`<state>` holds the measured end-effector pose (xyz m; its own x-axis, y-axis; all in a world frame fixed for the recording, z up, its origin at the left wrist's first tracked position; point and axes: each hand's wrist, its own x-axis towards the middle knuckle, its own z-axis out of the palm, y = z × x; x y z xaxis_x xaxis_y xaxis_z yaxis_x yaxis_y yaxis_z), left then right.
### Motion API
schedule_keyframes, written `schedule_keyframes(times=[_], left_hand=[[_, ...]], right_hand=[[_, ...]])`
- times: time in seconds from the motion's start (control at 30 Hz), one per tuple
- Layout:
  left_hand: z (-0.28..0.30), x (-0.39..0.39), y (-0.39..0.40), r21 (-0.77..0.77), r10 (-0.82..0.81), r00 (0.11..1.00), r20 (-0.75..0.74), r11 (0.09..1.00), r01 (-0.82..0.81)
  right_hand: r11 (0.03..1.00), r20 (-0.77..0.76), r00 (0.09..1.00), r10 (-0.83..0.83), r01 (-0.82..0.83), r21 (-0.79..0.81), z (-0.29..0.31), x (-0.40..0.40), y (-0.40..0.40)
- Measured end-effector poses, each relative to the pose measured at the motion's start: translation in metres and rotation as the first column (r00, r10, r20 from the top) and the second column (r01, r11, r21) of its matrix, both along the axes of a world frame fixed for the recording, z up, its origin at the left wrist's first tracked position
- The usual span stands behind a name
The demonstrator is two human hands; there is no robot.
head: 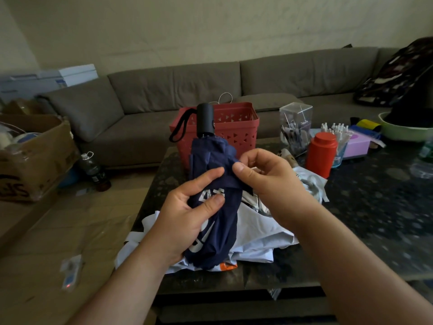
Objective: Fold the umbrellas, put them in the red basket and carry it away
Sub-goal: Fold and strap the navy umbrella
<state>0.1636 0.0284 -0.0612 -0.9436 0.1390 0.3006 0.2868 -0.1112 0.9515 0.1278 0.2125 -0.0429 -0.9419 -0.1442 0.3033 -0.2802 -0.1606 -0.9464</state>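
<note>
Two hands work one navy umbrella (216,207) above the near edge of the table (351,207). My left hand (187,214) grips the bunched cloth around its middle, and my right hand (260,174) pinches the wrap strap (234,184) just beside it. Soft, slippery fabric over stiff ribs, light enough (I judge), so hold the rolled body firmly. A pale umbrella (255,233) lies crumpled underneath on the table. Beyond the black handle (205,120) stands the red basket (234,127).
</note>
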Motion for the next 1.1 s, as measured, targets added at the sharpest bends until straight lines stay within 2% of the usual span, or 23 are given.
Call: schedule_keyframes(times=[0.1,0.23,0.37,0.5,0.57,0.67,0.8,0.87,0.93,1.1], left_hand=[[0.0,0.0,-0.001,-0.018,-0.001,1.0,-0.007,1.0,0.001],[-0.002,-0.001,-0.001,-0.039,0.009,1.0,0.0,0.999,-0.009],[-0.002,0.001,0.001,-0.061,-0.011,1.0,0.019,0.998,0.012],[-0.003,0.001,0.002,-0.151,0.034,0.998,-0.056,0.988,-0.042],[-0.005,-0.001,-0.001,-0.208,0.069,0.993,-0.093,0.974,-0.087],[-0.006,-0.002,-0.003,-0.259,0.092,0.988,-0.122,0.958,-0.121],[-0.008,-0.001,-0.002,-0.313,0.053,0.985,-0.162,0.944,-0.102],[-0.009,0.0,-0.001,-0.316,0.042,0.986,-0.161,0.944,-0.092],[-0.008,0.002,0.001,-0.311,0.036,0.987,-0.156,0.947,-0.084],[-0.004,0.005,0.003,-0.252,-0.011,0.998,-0.068,0.968,-0.006]], right_hand=[[1.0,-0.05,0.998,0.025,-0.025,-0.001,0.002,-0.001,0.006],[0.995,0.018,0.998,0.066,-0.067,0.075,0.003,-0.001,0.009],[0.979,0.053,0.996,-0.07,0.058,0.196,-0.008,-0.01,0.012],[0.977,0.053,0.997,-0.061,0.049,0.206,-0.006,-0.012,0.011],[0.976,-0.004,0.992,-0.126,0.124,0.177,0.004,-0.009,0.014],[0.965,-0.189,0.963,-0.19,0.219,0.146,0.018,-0.004,0.017],[0.872,-0.34,0.919,-0.203,0.327,0.364,0.012,-0.007,0.011],[0.826,-0.368,0.901,-0.229,0.38,0.416,0.009,-0.009,0.007],[0.836,-0.326,0.912,-0.249,0.373,0.402,0.008,-0.012,0.006],[0.971,-0.024,0.987,-0.156,0.158,0.178,0.002,-0.015,0.001]])
